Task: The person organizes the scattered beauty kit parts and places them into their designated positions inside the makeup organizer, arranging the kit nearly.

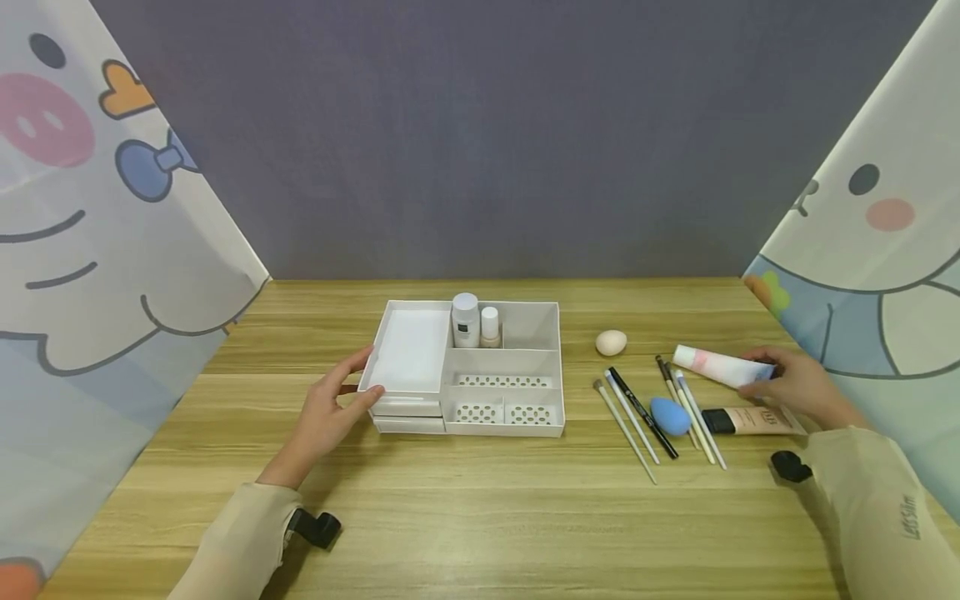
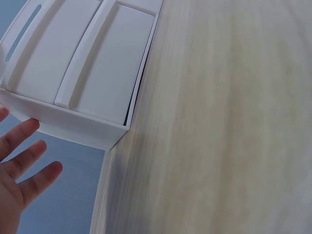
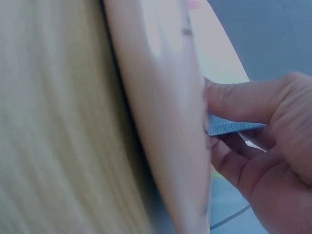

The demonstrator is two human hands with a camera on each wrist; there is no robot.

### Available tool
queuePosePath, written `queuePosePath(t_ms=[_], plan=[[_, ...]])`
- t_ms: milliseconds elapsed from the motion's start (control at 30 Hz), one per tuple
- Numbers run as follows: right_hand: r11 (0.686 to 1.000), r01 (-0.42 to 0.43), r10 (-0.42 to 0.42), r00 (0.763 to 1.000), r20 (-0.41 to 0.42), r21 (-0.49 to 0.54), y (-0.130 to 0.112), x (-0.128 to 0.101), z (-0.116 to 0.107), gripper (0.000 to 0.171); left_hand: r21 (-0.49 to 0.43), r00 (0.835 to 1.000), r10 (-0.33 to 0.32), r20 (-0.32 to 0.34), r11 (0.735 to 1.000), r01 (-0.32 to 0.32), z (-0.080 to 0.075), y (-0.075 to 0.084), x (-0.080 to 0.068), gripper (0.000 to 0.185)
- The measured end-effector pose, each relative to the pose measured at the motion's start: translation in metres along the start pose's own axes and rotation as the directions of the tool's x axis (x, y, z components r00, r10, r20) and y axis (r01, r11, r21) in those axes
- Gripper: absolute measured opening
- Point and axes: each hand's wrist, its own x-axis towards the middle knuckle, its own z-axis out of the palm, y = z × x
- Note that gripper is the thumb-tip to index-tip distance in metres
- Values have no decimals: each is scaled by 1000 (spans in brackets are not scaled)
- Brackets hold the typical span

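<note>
Both sleeves come in over the near edge of the wooden tabletop [image 1: 480, 517], each wrist with a small black camera strapped on. Left hand [image 1: 333, 412] sits out toward the middle, fingers pretty much straight and relaxed, fingertips resting against the near left corner of the white organizer [image 1: 468, 371], not gripping anything.

Over by the right edge, the right hand [image 1: 795, 385] has its fingers and thumb curled round the crimped end of a white and pink tube [image 1: 716, 365], which lies nearly flat, cap end pointing toward the organizer. Just nearer than that there's a beige tube with a black cap [image 1: 753, 420], and left of it a scatter of makeup brushes [image 1: 641, 421] with a blue sponge [image 1: 670, 415] in among them. A cream egg-shaped sponge [image 1: 611, 342] sits a bit further back.

In the organizer's far compartment stand two small bottles [image 1: 475, 323], side by side. Behind it all is a grey wall.
</note>
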Motion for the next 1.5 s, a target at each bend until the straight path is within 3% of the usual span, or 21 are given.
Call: queuePosePath(t_ms=[200, 367, 700, 967, 1167, 1300, 1400, 1500], plan=[[1000, -19, 21, 996, -85, 22, 1, -1, 0, 39, 7, 1000, 1, -4, 1000, -1, 0, -2, -1, 61], [991, -43, 60, 989, -133, 129, -2, -1, -3, 40, 1, 1000, -8, 1, 1000, 8, -1, -1, -1, 59], [935, -82, 157, 968, -197, 346, -14, -1, -9, 25, 28, 999, -44, 22, 999, 43, -1, -1, -2, 58], [877, -60, 189, 955, -227, 476, -26, 3, -12, 29, 26, 999, -34, 18, 999, 34, -2, 0, -1, 58], [808, -18, 197, 950, -241, 589, -37, 13, -10, 31, 30, 999, -38, 15, 999, 38, -1, 0, -1, 59], [675, 45, 190, 954, -232, 736, -42, 22, -7, 35, 29, 999, -39, 15, 999, 39, -2, 1, -1, 59], [605, 68, 184, 958, -222, 793, -47, 28, -5, 36, 24, 999, -34, 10, 999, 34, -1, 1, 0, 58], [643, 68, 170, 959, -228, 763, -54, 33, -4, 36, 24, 1000, -30, 5, 999, 30, -1, 1, 0, 59]])
